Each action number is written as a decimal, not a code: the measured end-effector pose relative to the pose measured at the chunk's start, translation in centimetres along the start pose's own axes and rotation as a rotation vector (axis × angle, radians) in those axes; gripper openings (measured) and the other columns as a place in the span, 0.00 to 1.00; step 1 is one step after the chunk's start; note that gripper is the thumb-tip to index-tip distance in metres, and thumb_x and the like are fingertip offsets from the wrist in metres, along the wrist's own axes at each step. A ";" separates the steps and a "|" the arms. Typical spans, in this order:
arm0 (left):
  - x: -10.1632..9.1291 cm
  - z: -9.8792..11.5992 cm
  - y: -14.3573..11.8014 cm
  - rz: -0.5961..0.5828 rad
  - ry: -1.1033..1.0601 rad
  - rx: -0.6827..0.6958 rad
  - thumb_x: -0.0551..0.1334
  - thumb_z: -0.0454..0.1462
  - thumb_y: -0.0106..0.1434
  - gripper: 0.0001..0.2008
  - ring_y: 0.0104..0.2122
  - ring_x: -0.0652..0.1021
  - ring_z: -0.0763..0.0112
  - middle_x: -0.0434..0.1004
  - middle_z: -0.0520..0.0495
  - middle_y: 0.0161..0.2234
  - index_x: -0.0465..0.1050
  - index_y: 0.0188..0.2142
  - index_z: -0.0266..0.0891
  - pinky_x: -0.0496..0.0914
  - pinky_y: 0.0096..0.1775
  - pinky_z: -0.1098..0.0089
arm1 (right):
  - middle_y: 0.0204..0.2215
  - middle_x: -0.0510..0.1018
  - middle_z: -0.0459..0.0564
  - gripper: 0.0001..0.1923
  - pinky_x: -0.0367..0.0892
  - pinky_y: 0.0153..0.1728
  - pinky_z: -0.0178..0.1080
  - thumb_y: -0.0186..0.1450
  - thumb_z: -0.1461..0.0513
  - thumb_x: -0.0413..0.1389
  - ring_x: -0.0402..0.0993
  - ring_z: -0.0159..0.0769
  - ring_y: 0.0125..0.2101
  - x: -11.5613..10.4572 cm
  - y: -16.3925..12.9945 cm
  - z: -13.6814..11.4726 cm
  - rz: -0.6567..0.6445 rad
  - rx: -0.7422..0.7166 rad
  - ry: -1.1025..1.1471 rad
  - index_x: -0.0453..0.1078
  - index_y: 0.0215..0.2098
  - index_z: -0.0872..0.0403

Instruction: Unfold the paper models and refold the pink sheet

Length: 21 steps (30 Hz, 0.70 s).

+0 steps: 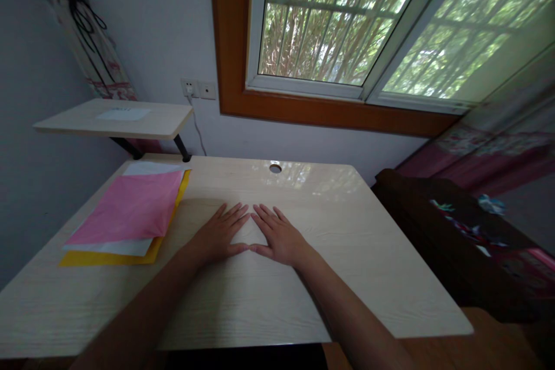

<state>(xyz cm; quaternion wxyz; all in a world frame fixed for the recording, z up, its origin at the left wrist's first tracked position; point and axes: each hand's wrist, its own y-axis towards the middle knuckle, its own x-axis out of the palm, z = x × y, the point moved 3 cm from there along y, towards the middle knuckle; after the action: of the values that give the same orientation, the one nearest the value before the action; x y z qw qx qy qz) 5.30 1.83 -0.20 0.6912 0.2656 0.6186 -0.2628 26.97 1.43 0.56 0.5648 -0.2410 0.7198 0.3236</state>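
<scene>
My left hand (220, 235) lies flat on the pale wooden desk (347, 277), fingers spread and holding nothing. Beside it, my right hand (277, 235) rests palm down in the same way. The thumbs and index fingertips of both hands meet or nearly meet, framing a small triangle of desktop. Left of my left hand is a stack of sheets: a pink sheet (134, 205) on top, a white sheet (125, 247) beneath it, and a yellow sheet (104, 258) at the bottom. The pink sheet looks slightly wrinkled.
A raised shelf (160, 118) on black legs stands at the back left, bearing a white paper (124, 114). A round cable hole (275, 168) sits near the desk's back edge. Behind are a wall socket (189, 88) and a window (329, 23). Dark furniture (416, 202) with small items stands right.
</scene>
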 end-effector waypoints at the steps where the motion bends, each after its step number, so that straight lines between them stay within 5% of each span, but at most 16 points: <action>1: 0.0 0.0 0.0 0.001 0.001 -0.001 0.46 0.62 0.69 0.42 0.73 0.46 0.58 0.44 0.42 0.74 0.48 0.72 0.40 0.37 0.70 0.52 | 0.71 0.51 0.62 0.45 0.46 0.70 0.60 0.69 0.39 0.49 0.46 0.51 0.71 0.0 0.0 0.0 -0.004 0.003 0.001 0.48 0.73 0.56; 21: -0.3 0.2 0.0 -0.002 0.019 0.000 0.46 0.61 0.69 0.41 0.73 0.47 0.57 0.44 0.42 0.73 0.48 0.72 0.39 0.39 0.70 0.50 | 0.71 0.52 0.62 0.45 0.46 0.69 0.60 0.69 0.39 0.49 0.46 0.51 0.71 0.1 0.0 0.1 -0.001 -0.002 0.014 0.48 0.73 0.56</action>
<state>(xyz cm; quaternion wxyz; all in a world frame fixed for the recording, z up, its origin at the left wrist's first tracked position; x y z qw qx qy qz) 5.38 1.72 0.07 0.6850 0.2675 0.6255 -0.2607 26.99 1.50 0.48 0.5599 -0.2442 0.7232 0.3222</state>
